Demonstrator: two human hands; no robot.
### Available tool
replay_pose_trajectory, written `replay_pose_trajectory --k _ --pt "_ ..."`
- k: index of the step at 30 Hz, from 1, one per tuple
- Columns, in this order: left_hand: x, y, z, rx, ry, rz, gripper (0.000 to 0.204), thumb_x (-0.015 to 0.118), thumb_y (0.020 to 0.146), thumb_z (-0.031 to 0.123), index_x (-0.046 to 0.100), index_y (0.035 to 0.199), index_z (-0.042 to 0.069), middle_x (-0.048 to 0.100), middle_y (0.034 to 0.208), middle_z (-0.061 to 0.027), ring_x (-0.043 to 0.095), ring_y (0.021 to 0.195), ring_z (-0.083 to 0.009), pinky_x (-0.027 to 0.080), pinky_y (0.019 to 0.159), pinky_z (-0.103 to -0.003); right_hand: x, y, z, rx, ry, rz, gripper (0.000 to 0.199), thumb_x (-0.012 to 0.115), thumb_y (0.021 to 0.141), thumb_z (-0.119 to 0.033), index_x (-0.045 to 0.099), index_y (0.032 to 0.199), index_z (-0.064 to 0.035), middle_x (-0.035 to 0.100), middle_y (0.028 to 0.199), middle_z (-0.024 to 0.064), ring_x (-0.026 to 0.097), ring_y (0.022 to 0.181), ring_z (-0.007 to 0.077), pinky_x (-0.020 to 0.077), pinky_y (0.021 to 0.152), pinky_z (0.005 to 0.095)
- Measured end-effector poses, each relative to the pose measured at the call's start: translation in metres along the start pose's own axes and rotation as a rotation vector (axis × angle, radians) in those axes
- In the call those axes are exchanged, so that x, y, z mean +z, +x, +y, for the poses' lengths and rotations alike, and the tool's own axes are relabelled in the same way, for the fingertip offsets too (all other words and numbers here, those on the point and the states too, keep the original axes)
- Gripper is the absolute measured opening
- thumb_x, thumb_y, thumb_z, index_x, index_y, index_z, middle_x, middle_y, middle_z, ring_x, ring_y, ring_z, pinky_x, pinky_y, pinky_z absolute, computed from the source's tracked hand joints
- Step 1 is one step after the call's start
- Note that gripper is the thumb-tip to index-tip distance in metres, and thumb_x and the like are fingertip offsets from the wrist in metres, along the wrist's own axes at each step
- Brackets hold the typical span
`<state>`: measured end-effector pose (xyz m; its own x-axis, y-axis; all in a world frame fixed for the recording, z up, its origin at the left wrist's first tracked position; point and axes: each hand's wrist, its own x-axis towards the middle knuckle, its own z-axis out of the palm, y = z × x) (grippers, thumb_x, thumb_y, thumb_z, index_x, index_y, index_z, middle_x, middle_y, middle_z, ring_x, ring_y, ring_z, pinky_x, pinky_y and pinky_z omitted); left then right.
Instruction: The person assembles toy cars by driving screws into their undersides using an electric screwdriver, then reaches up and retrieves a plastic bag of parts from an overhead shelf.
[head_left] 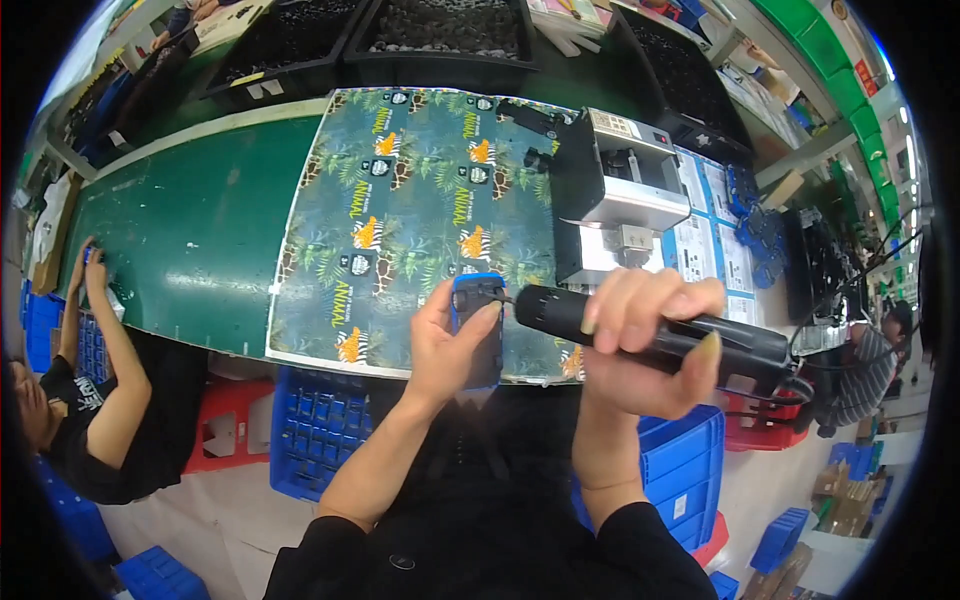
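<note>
Leftmost, a co-worker's arm (105, 330) rests on the green table (190, 230). Nearer the middle, the left hand (455, 345) grips a blue-edged black device (478, 325) upright over the patterned mat (400, 210), steadying it. Rightward, the right hand (650, 340) is clenched around a black electric screwdriver (650, 330), its tip meeting the device's upper edge.

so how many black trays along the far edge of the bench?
3: one black tray at far left, one in the middle, one on the right behind the grey machine. More may be cut off.
</note>
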<state>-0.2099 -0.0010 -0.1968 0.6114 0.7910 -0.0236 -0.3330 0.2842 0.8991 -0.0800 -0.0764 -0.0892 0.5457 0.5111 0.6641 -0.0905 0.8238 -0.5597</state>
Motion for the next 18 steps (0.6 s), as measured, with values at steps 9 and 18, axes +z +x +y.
replay_pose_trajectory --k 9,18 --pt "0.013 0.003 -0.015 0.045 0.022 -0.047 0.028 0.07 0.089 0.007 0.063 0.115 -0.001 0.069 0.101 -0.0047 0.063 0.087 -0.0077 0.051 0.078 -0.025 -0.011 -0.003 -0.003 -0.023 -0.119 0.019 0.029 0.056 0.095 -0.033 0.048 0.098 -0.0055 0.052 0.069 0.0079 0.053 0.056 0.0195 0.0475 0.06 0.0348" --pt "0.011 0.002 -0.006 0.217 0.365 0.112 0.028 0.074 0.085 0.011 0.067 0.11 0.002 0.071 0.098 -0.007 0.066 0.088 -0.0138 0.054 0.079 -0.031 -0.001 -0.007 0.02 -0.016 -0.119 -0.081 0.03 0.063 0.089 -0.033 0.052 0.091 -0.0051 0.053 0.065 0.0071 0.052 0.054 0.0203 0.0446 0.052 0.0349"
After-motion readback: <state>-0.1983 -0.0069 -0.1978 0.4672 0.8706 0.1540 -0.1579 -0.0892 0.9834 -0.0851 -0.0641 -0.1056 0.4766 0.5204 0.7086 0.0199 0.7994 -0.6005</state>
